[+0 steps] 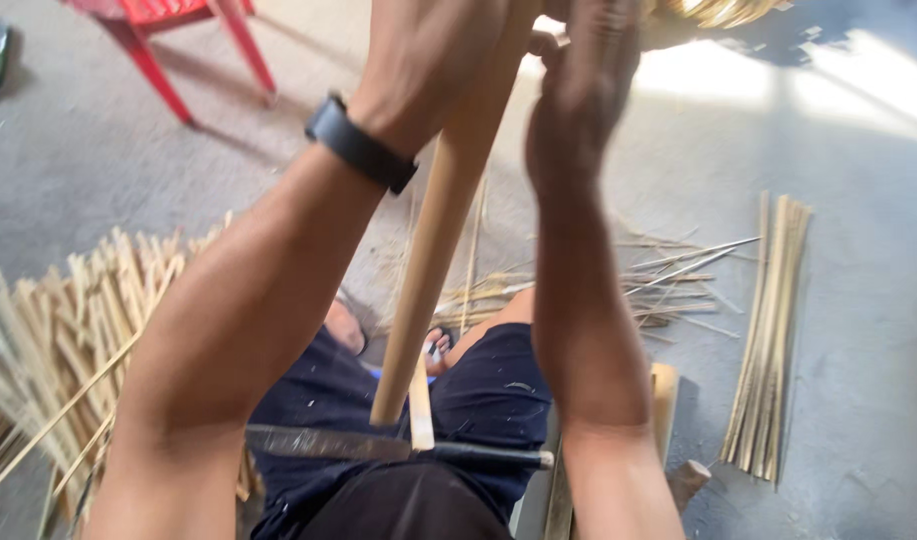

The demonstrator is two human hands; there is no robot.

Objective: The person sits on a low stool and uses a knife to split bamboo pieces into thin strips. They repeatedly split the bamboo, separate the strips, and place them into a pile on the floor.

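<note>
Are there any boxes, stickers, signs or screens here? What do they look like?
No boxes, stickers, signs or screens show.
Closest thing: a plain black wristband on the left wrist, no screen visible.
Both hands, left hand and right hand, hold a bare tan bamboo stick.

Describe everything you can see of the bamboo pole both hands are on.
The bamboo pole is pale tan, smooth and round, apparently bamboo. It slants from the top of the frame down to the lap. The left hand and right hand grip its upper end. Its lower end meets a dark blade lying across the lap, where a thin strip splits away.
</note>
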